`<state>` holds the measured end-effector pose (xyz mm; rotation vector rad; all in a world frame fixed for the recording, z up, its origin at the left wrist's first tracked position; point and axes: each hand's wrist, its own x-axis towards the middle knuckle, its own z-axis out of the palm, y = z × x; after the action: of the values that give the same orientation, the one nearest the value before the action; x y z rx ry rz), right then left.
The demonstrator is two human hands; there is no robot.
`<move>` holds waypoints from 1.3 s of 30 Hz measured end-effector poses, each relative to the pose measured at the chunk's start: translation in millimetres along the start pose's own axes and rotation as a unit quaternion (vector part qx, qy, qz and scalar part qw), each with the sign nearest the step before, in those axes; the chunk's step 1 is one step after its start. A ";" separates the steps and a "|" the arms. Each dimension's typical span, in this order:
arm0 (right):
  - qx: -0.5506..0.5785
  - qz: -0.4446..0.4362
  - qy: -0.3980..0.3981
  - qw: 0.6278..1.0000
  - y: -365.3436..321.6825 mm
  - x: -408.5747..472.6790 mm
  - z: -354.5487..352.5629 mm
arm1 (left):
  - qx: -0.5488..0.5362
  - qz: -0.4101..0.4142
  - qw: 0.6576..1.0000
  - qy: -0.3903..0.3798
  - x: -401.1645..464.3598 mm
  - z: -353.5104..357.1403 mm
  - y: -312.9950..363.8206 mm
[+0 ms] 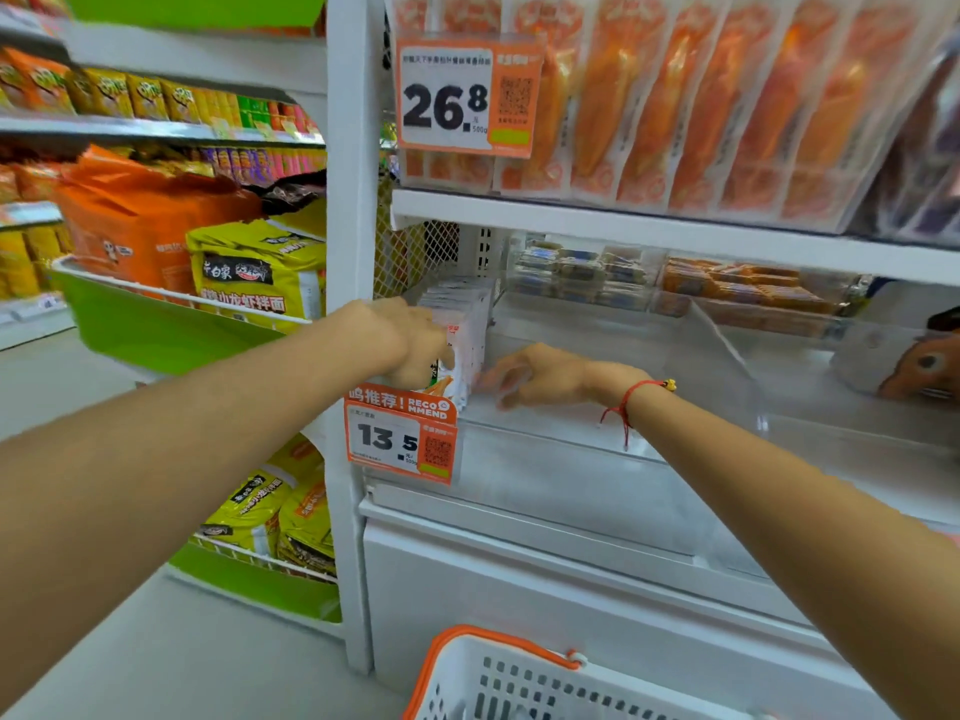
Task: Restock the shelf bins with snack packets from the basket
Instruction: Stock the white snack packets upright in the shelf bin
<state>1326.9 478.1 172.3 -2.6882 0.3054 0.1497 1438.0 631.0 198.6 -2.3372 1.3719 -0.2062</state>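
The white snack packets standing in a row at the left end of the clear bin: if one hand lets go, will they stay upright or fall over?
The white packets look thin and stand on edge, so they probably tip toward the bare part of the clear bin. The left hand grips them while the right hand hovers beside them. They seem light and somewhat flexible.

a shop, a snack aisle in a grocery or convenience store. white shelving carries orange price tags (469, 96) with large printed prices and qr codes, one reading 26.8 and a lower tag (401, 439) reading 13.5, above rows of hanging orange snack packs (701, 96). to the left, wire-fronted shelves hold yellow noodle bags (257, 275) and more packets, and a white shopping basket (519, 683) with an orange rim sits below.
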 end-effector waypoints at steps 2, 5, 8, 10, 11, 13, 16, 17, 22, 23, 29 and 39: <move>0.004 -0.017 0.066 0.998 1.6 -23.0 -4.5 | -0.015 0.010 0.998 0.063 -22.2 -20.7 15.7; 0.023 -0.035 0.180 0.983 4.0 -60.6 -6.1 | -0.135 -0.032 0.966 0.216 -54.0 -36.4 36.1; 0.062 -0.050 0.266 0.961 4.0 -103.9 3.0 | -0.284 -0.091 0.914 0.276 -82.8 -30.7 68.1; 0.087 -0.043 0.257 0.962 5.7 -133.5 14.4 | -0.348 -0.109 0.882 0.299 -103.7 -22.6 96.2; 0.091 -0.037 0.235 0.967 7.4 -148.0 21.5 | -0.370 -0.114 0.877 0.285 -111.7 -14.9 109.4; 0.085 -0.020 0.178 0.980 13.0 -174.0 39.0 | -0.409 -0.117 0.870 0.250 -122.2 3.6 134.1; 0.102 0.022 0.096 0.990 24.1 -204.9 75.0 | -0.470 -0.102 0.857 0.183 -132.0 36.4 172.6; 0.112 0.038 0.070 0.990 28.6 -213.3 90.3 | -0.483 -0.101 0.855 0.158 -136.8 46.4 186.6; 0.141 0.098 -0.034 0.985 54.0 -247.6 174.4 | -0.548 -0.099 0.830 0.045 -157.4 117.7 249.3; 0.150 0.109 -0.047 0.982 58.4 -251.9 190.3 | -0.561 -0.096 0.822 0.018 -160.6 133.8 258.6; 0.180 0.224 -0.045 0.957 79.5 -263.3 286.6 | -0.536 -0.137 0.830 -0.081 -182.4 209.4 301.1; 0.025 0.386 0.055 0.920 74.7 -267.4 348.8 | -0.399 -0.186 0.892 -0.098 -189.2 243.8 326.6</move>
<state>1029.9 611.9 -132.0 -2.3737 1.3707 0.2128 1163.2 723.6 -144.6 -3.1640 0.9933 0.5913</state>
